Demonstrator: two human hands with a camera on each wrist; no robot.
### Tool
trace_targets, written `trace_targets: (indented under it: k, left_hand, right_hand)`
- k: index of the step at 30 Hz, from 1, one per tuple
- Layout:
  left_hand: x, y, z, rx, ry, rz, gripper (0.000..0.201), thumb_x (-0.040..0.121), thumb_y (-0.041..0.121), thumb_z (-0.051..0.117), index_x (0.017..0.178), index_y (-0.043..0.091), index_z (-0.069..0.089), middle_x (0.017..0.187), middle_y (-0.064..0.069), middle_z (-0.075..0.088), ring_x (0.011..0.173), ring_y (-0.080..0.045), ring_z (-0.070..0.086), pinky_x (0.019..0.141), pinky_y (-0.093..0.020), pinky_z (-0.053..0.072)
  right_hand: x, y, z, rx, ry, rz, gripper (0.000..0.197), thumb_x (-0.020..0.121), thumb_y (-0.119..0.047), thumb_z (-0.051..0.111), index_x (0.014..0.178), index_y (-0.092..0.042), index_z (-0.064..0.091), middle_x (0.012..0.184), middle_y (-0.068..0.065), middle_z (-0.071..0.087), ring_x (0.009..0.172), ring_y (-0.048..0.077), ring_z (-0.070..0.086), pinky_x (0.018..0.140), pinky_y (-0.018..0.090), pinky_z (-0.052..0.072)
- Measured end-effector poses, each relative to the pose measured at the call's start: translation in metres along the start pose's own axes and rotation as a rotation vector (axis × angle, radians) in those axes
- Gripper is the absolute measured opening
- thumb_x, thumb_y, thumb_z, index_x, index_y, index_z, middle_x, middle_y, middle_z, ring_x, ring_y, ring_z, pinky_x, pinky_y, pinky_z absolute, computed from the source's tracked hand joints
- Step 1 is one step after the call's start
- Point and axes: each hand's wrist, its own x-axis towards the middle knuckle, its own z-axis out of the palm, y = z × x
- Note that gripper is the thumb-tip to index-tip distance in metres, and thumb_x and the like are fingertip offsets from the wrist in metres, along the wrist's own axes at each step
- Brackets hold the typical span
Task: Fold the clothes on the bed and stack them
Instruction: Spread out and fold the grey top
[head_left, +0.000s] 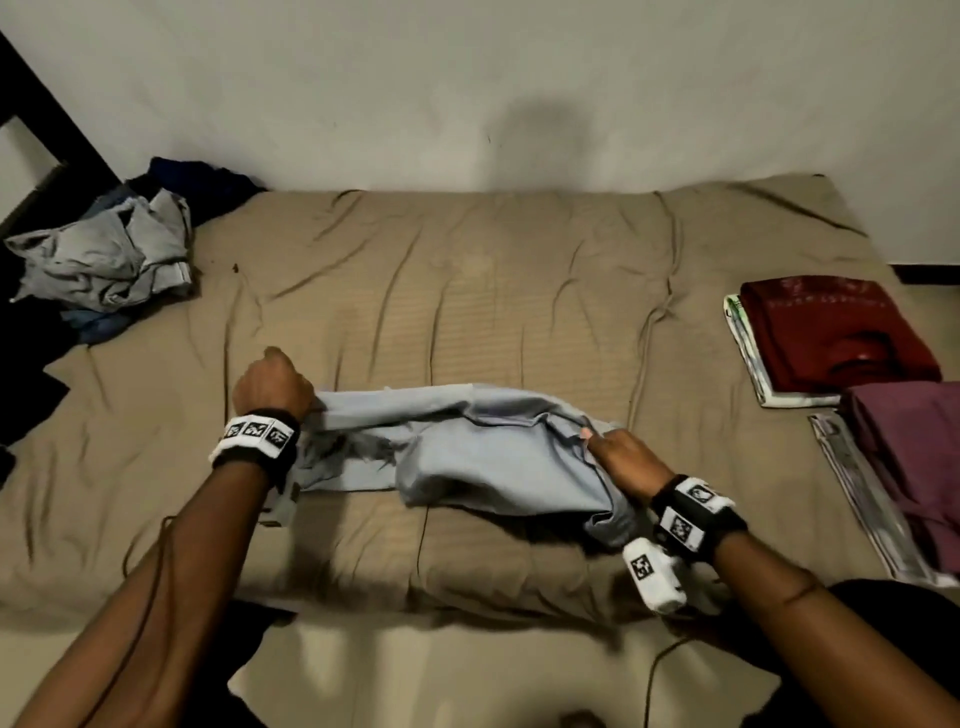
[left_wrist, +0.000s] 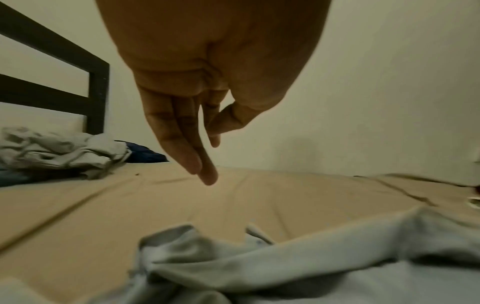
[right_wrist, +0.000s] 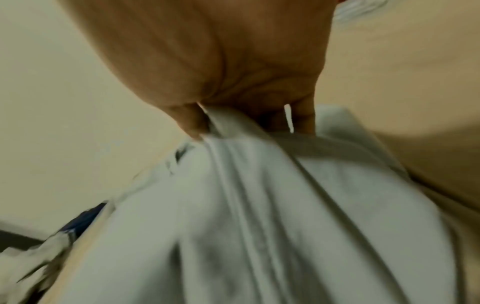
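A light blue garment (head_left: 467, 447) lies crumpled across the near middle of the tan bed (head_left: 467, 291). My right hand (head_left: 608, 447) grips its right end; in the right wrist view the thumb and fingers (right_wrist: 197, 125) pinch bunched cloth (right_wrist: 259, 205) that hangs away from the hand. My left hand (head_left: 275, 387) hovers just above the garment's left end. In the left wrist view its fingers (left_wrist: 200, 162) are straight and hold nothing, with the garment (left_wrist: 285, 263) lying below them.
A heap of unfolded grey and blue clothes (head_left: 109, 260) sits at the bed's far left by a dark headboard (left_wrist: 52, 82). At the right edge lie a folded dark red garment (head_left: 831, 327) and a folded purple one (head_left: 914, 457). A wall runs behind the bed.
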Motion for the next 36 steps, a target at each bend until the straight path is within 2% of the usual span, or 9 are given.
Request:
trace_targets:
  k: [3,9,14,18,22,26,31,33,36]
  left_hand:
    - [-0.034,0.027,0.034,-0.063,-0.085,0.145,0.027,0.088,0.008,0.061,0.113,0.000,0.059,0.104,-0.029,0.068,0.099,-0.048,0.064,0.083,-0.050,0.051]
    - [-0.164,0.062,0.117,-0.255,-0.387,0.372,0.006,0.086,0.022,0.066,0.090,0.022,0.070,0.084,-0.004,0.075,0.085,-0.028,0.070,0.071,-0.037,0.055]
    - [-0.238,0.101,0.143,-0.751,-0.708,0.238,0.034,0.068,0.037,0.086,0.095,0.019,0.076,0.069,0.009,0.072,0.066,-0.001,0.067,0.069,-0.028,0.059]
    - [-0.270,0.122,0.153,-0.942,-0.784,0.161,0.063,0.053,0.050,0.095,0.102,0.019,0.070,0.088,0.012,0.076,0.083,0.002,0.071,0.077,-0.023,0.056]
    - [-0.274,0.120,0.146,-1.269,-0.741,0.010,0.060,0.064,0.023,0.090,0.115,0.003,0.066,0.111,-0.013,0.076,0.106,-0.030,0.072,0.098,-0.047,0.055]
    - [-0.266,0.086,0.111,-1.371,-0.648,0.104,0.055,0.068,0.011,0.078,0.121,0.005,0.066,0.119,-0.009,0.074,0.115,-0.023,0.068,0.099,-0.035,0.051]
    - [-0.264,0.029,0.037,-1.336,-0.719,0.358,0.050,0.075,0.009,0.067,0.123,-0.004,0.068,0.124,-0.013,0.071,0.119,-0.025,0.066,0.100,-0.032,0.051]
    - [-0.260,0.014,0.008,-1.300,-0.691,0.400,0.047,0.074,0.007,0.064,0.119,-0.004,0.071,0.122,-0.016,0.072,0.118,-0.029,0.067,0.100,-0.035,0.051]
    - [-0.248,-0.001,-0.027,-1.214,-0.612,0.522,0.040,0.074,0.008,0.060,0.108,-0.009,0.072,0.116,-0.019,0.073,0.115,-0.034,0.067,0.101,-0.037,0.050]
  right_hand:
    - [0.021,0.066,0.016,-0.069,0.031,0.282,0.049,0.094,-0.049,0.054,0.123,-0.012,0.067,0.127,0.006,0.068,0.120,0.025,0.061,0.102,0.035,0.046]
    - [-0.003,0.091,0.028,0.006,0.151,0.424,0.051,0.058,-0.051,0.092,0.064,-0.017,0.054,0.060,0.000,0.058,0.060,0.015,0.053,0.058,0.029,0.037]
    - [-0.022,0.061,0.025,0.240,0.050,0.348,0.028,0.072,-0.026,0.076,0.069,-0.004,0.059,0.067,0.012,0.059,0.063,0.020,0.057,0.063,0.036,0.047]
    - [-0.050,0.013,0.023,0.681,-0.131,0.358,0.023,0.100,0.001,0.048,0.082,-0.007,0.059,0.057,0.006,0.060,0.040,0.013,0.055,0.036,0.020,0.043]
    - [-0.060,-0.009,0.004,0.734,-0.191,0.213,0.013,0.098,0.002,0.051,0.094,0.001,0.064,0.075,0.016,0.069,0.056,0.020,0.068,0.051,0.033,0.059]
    - [-0.046,-0.014,-0.007,0.287,-0.086,-0.038,0.012,0.092,0.003,0.057,0.096,-0.004,0.066,0.086,0.016,0.071,0.065,0.012,0.066,0.060,0.028,0.051]
    - [-0.027,-0.031,0.050,-0.214,-0.078,-0.516,0.057,0.082,-0.014,0.067,0.136,-0.025,0.055,0.125,-0.001,0.058,0.111,0.003,0.054,0.091,0.014,0.042]
    - [-0.016,-0.046,0.090,-0.322,-0.221,-0.647,0.056,0.080,-0.011,0.073,0.131,-0.030,0.060,0.126,0.001,0.058,0.117,0.009,0.049,0.103,0.022,0.039]
    - [-0.017,-0.072,0.137,-0.481,-0.424,-0.689,0.027,0.082,-0.033,0.075,0.102,-0.016,0.068,0.103,0.005,0.065,0.097,0.019,0.057,0.085,0.036,0.048]
